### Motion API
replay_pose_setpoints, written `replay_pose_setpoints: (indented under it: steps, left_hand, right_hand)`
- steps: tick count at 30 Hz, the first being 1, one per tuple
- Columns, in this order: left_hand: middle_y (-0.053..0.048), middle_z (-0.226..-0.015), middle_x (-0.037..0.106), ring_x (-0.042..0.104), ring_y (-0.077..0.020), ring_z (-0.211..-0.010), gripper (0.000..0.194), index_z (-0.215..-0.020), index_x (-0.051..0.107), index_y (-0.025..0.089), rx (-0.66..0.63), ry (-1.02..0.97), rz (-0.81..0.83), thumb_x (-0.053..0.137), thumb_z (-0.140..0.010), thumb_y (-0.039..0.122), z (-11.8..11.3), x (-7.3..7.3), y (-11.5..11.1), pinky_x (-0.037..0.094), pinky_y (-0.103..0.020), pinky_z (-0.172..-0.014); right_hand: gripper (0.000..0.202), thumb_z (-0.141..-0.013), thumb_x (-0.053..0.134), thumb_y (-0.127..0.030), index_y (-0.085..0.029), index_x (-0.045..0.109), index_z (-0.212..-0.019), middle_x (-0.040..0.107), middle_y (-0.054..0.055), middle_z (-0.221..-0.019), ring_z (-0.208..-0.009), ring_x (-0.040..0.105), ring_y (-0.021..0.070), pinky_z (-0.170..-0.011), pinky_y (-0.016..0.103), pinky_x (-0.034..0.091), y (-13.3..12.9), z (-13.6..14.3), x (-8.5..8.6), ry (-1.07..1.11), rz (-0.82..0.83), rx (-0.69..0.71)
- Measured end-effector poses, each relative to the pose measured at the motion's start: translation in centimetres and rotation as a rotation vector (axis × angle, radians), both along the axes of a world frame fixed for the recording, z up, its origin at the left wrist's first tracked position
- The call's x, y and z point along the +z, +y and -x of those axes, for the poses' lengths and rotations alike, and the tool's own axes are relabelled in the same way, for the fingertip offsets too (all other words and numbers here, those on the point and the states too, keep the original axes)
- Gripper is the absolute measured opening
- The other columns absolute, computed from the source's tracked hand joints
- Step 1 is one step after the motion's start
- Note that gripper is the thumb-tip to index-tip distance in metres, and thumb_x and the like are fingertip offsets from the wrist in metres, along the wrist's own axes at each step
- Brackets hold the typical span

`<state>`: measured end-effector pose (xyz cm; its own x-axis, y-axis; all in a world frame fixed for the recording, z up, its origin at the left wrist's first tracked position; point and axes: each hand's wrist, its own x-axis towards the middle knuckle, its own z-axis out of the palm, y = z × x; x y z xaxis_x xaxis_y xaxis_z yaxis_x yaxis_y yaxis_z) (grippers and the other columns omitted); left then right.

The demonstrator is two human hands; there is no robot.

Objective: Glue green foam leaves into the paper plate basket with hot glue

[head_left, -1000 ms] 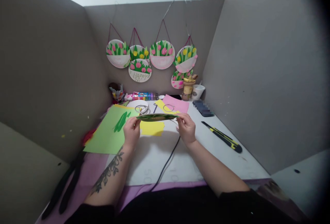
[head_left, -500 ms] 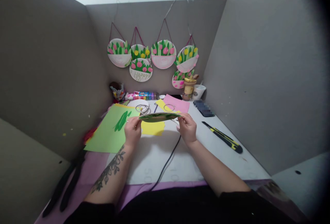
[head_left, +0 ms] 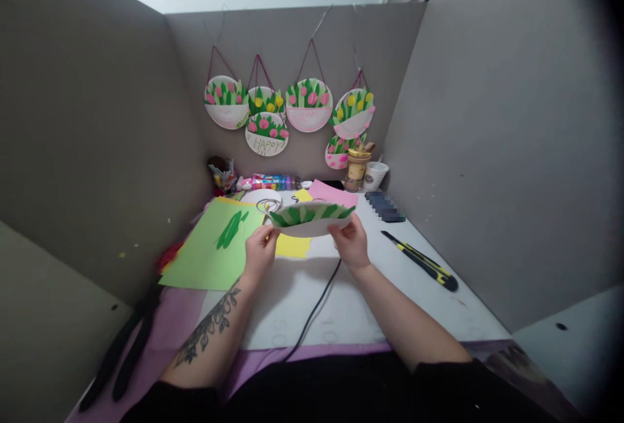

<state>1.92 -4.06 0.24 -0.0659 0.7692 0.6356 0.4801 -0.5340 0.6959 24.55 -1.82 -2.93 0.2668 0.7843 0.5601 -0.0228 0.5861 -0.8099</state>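
Left hand (head_left: pixel 260 253) and right hand (head_left: pixel 351 243) pinch the plate (head_left: pixel 307 229) by its rim, above the near side of the yellow paper (head_left: pixel 293 247); uneven finger pressure could crease it or loosen its green leaves (head_left: pixel 312 214)

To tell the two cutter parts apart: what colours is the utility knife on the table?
The utility knife is black and yellow, head view.
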Motion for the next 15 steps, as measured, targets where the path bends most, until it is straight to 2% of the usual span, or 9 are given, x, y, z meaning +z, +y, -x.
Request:
replay_pose_setpoints:
  steps: [4,7,10,12,15]
  left_hand:
    - [-0.002,-0.069,0.064,0.052,-0.0129,-0.062,0.018,-0.074,0.067,0.017,-0.013,-0.033,0.09,0.055,-0.084,0.026,-0.4,0.0,0.0,0.04,-0.023,-0.059]
    - [-0.001,-0.069,0.064,0.052,-0.0133,-0.063,0.017,-0.076,0.068,0.017,0.011,-0.073,0.114,0.056,-0.083,0.027,-0.1,0.0,0.2,0.041,-0.024,-0.059]
    - [-0.001,-0.069,0.063,0.051,-0.0133,-0.063,0.019,-0.074,0.066,0.017,0.071,-0.092,0.06,0.056,-0.085,0.029,0.5,0.0,0.5,0.04,-0.024,-0.06]
    - [-0.002,-0.068,0.061,0.051,-0.0135,-0.063,0.021,-0.071,0.065,0.017,0.107,-0.08,0.005,0.056,-0.086,0.029,0.9,0.0,0.7,0.04,-0.024,-0.06]
    - [-0.002,-0.068,0.061,0.051,-0.0136,-0.063,0.021,-0.071,0.066,0.018,0.147,-0.049,-0.079,0.056,-0.087,0.028,1.4,0.0,0.8,0.041,-0.024,-0.059]
  right_hand:
    - [0.039,-0.075,0.073,-0.039,-0.023,0.05,-0.102,0.063,0.002,-0.089,-0.08,0.062,0.0177,-0.07,0.031,0.052,0.4,-0.2,-0.2,0.013,-0.039,-0.063]
    - [0.038,-0.078,0.071,-0.04,-0.023,0.049,-0.104,0.064,0.002,-0.086,-0.075,0.063,0.017,-0.068,0.03,0.052,0.2,-0.2,-0.1,0.001,-0.026,-0.036]
    - [0.026,-0.086,0.063,-0.041,-0.022,0.055,-0.102,0.067,0.007,-0.096,-0.086,0.065,0.0192,-0.076,0.034,0.053,-0.4,-0.2,0.7,-0.064,-0.044,-0.033]
    - [0.019,-0.089,0.06,-0.04,-0.022,0.062,-0.094,0.069,0.008,-0.102,-0.093,0.065,0.021,-0.082,0.037,0.053,-0.9,-0.4,1.2,-0.143,-0.06,-0.098]
    - [0.016,-0.088,0.062,-0.038,-0.023,0.068,-0.086,0.072,0.007,-0.098,-0.096,0.065,0.0225,-0.089,0.041,0.051,-1.3,-0.7,1.7,-0.231,-0.12,-0.184]
